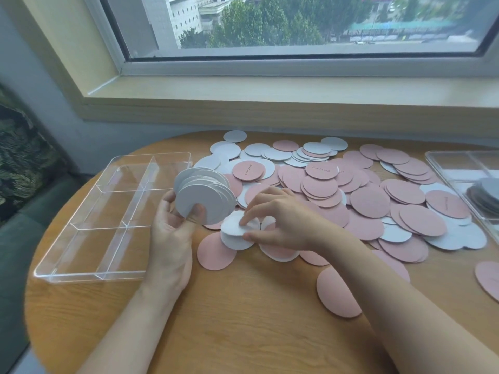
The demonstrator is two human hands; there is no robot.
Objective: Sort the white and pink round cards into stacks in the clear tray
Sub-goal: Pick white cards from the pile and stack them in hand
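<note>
— So, what covers the wooden table (243,333)?
— Loose pink and white round cards (370,202), beside the clear tray (89,273) at left.
— And the hands?
— Left hand (170,238) grips a fanned white stack (205,197); right hand (278,220) pinches a white card (232,232), possibly several.

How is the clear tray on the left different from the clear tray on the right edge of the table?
The left tray shows no cards in its compartments; the right tray holds a stack of grey-looking round cards. The left tray is fully in view beside the left hand; the right tray is cut off by the picture's edge. Both are clear plastic with dividers, on the wooden table.
</note>
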